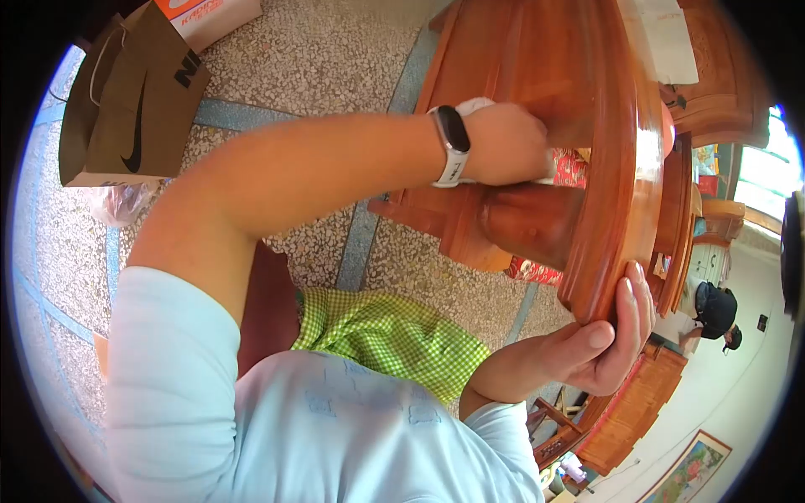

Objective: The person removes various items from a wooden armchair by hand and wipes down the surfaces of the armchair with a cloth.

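Note:
My left hand [507, 144], with a watch [453, 134] on its wrist, is closed on what looks like a white cloth [476, 105], mostly hidden by the fingers. It is at the underside of a polished reddish-brown wooden furniture piece [622, 168], next to a thick rounded wooden part [532, 222]. My right hand [610, 335] rests at the near end of the same piece. Its fingers lie stretched along the rim and its thumb stands apart. Red patterned material [570, 168] shows through the gap behind the wood.
The view is turned sideways. A brown paper bag [134, 101] and an orange-and-white box [205, 18] stand on the speckled floor [285, 59]. Further off are a person in dark clothing [715, 310], more wooden furniture [641, 402] and a framed picture [692, 469].

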Demonstrator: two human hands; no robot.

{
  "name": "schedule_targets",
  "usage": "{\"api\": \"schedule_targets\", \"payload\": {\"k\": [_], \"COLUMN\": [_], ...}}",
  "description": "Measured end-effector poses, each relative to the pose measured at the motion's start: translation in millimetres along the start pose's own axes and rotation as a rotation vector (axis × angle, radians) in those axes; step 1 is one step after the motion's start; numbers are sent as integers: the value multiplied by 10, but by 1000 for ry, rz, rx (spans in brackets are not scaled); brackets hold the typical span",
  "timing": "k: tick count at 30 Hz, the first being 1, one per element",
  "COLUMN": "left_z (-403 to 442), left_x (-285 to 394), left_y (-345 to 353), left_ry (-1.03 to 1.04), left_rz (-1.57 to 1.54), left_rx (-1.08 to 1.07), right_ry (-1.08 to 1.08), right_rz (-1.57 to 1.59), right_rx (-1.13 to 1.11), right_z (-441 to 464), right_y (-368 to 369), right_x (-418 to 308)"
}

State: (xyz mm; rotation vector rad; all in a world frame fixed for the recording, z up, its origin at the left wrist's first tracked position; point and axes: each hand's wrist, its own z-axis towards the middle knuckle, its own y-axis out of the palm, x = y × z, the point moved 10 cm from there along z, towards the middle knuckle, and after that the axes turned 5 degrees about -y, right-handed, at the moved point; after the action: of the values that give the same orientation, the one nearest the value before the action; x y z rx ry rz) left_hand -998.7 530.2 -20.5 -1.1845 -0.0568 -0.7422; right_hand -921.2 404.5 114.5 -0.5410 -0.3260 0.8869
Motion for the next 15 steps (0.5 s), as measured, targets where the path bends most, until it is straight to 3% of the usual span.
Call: {"api": "schedule_targets", "payload": {"k": [4,6,7,11,13,15], "left_z": [72,-23,-142,-584,-931,-1088], "left_x": [51,8,-73,-89,-425,-584], "left_y": [40,19,-45,-320,-145,-232], "left_ry": [-12,-50,-150,-158,-529,-534], "left_rz": [119,148,53,73,73,7], "left_rx": [-66,-60,-94,-40,-370,-244], "right_ry": [54,45,-24,-110,-127,-149], "right_rz": [43,129,127,110,104,77], "right_rx": [34,-73,-139,-168,-161,-158], "right_z": [-45,-38,-71,-113,-125,-125], "right_y": [-92,-35,-21,22,39,56], "right_x": [74,70,54,8,-15,-36]}}
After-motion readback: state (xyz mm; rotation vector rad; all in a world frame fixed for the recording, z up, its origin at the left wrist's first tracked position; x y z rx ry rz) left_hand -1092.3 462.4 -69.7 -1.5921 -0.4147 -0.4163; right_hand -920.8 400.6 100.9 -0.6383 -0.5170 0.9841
